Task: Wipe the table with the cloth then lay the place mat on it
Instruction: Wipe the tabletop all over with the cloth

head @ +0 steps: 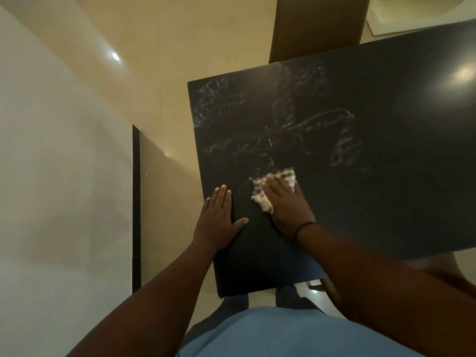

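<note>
A black table (360,197) fills the middle and right of the head view, its top streaked with pale wet smears. A checked beige cloth (260,186) lies on the table near its left edge. My right hand (286,204) presses flat on the cloth with straight fingers, covering most of it. My left hand (219,215) rests flat on the table's left edge, fingers straight and thumb spread, a little left of the cloth. No place mat is in view.
A brown chair back (316,27) stands at the table's far side. A pale wall (51,150) with a dark edge strip (136,202) runs along the left. Glossy beige floor (167,99) lies between wall and table.
</note>
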